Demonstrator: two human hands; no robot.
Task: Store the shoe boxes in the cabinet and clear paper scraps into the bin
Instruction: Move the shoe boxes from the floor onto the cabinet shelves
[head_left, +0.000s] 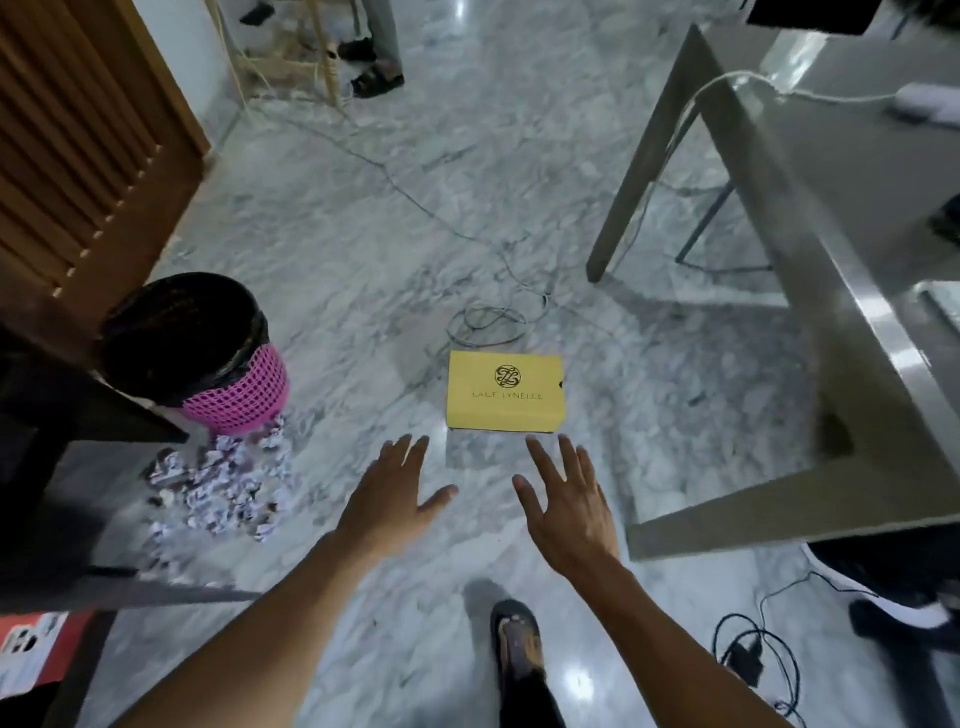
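- A yellow shoe box (505, 391) lies flat and closed on the marble floor (363, 249), just beyond two outstretched hands.
- The left hand (392, 493) and right hand (563, 501) reach toward the box with fingers spread and straight, holding nothing and not touching it.
- Paper scraps (223, 483) sit heaped against the base of a pink bin (228, 384) lined with a black bag, left of the box.
- A coiled cable (488, 325) lies just behind the box, and more cable (753, 654) trails near the person's sandalled foot (517, 639).
- Likely risks: a foot snagging a cable while carrying the box, the lid sliding off if gripped from above, or a careless step scattering the scrap pile.
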